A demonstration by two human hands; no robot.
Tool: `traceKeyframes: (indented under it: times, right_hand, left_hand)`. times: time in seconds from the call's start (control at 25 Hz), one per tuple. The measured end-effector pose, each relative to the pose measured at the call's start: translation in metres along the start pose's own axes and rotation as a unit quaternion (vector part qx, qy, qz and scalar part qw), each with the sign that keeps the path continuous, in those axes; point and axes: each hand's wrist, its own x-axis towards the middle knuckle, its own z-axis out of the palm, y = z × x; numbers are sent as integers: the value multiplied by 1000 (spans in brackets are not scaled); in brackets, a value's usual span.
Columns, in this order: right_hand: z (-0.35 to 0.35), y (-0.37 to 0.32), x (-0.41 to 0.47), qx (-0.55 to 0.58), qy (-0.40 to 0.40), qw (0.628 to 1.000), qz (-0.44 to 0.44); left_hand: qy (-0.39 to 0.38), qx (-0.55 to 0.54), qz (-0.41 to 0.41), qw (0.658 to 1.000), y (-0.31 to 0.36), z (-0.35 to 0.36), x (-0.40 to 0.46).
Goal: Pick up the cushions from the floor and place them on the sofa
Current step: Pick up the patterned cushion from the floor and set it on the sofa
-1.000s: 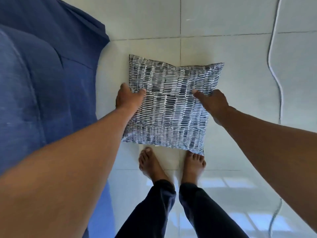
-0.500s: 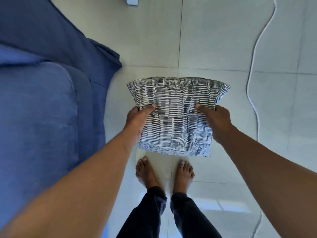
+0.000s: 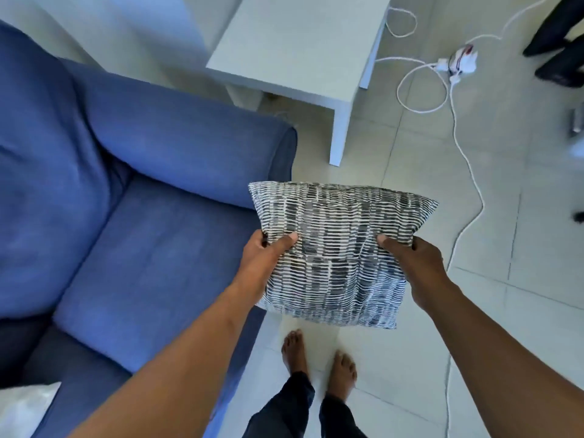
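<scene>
I am carrying the patterned cushion (image 3: pixel 338 254) at frame centre, clear of the floor, left hand (image 3: pixel 265 260) and right hand (image 3: pixel 417 267) each pinching a side. Next, I judge, swinging it left onto the blue sofa (image 3: pixel 151 248) seat.

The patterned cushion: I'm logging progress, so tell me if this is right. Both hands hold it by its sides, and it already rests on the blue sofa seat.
Not quite. Left hand and right hand do hold the patterned cushion by its sides, but the head view shows it in the air above the floor, beside the blue sofa, not on the seat.
</scene>
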Motion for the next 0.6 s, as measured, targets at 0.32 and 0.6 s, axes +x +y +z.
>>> traceKeyframes:
  times: [0.32, 0.6]
  right_hand:
    - [184, -94, -69, -149, -143, 977, -63]
    - [402, -132, -105, -227, -281, 929, -74]
  left_hand:
    - [131, -125, 31, 983, 36, -195, -60]
    - [239, -195, 45, 950, 37, -365, -73]
